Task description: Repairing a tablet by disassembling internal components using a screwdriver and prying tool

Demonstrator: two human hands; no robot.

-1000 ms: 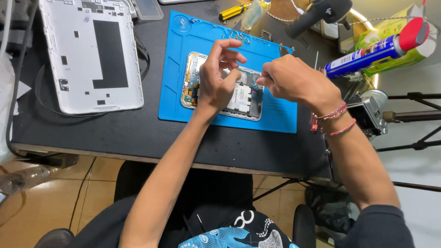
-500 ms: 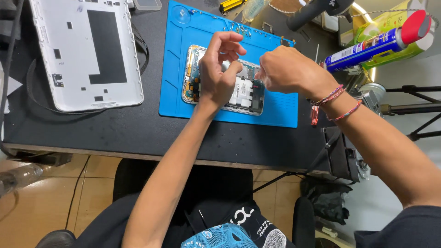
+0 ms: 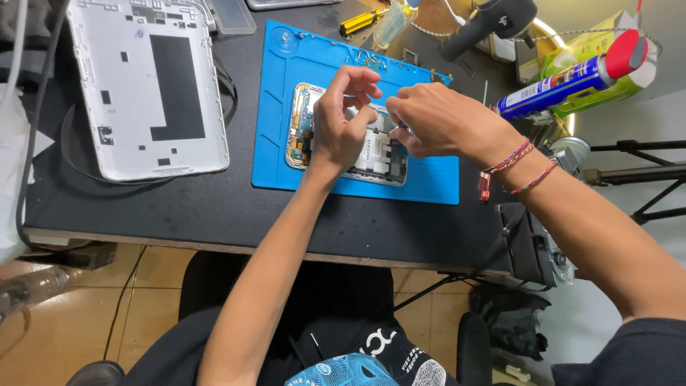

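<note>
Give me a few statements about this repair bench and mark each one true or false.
1. Both hands work over the opened phone on the blue mat. True.
2. The white back cover lies on the blue mat. False: it lies on the black table, to the left of the mat.
3. The right hand wears braided bracelets at the wrist. True.
4. The left hand holds the yellow screwdriver. False: the screwdriver lies beyond the mat, away from both hands.
5. The spray can has a green cap. False: its cap is red.
</note>
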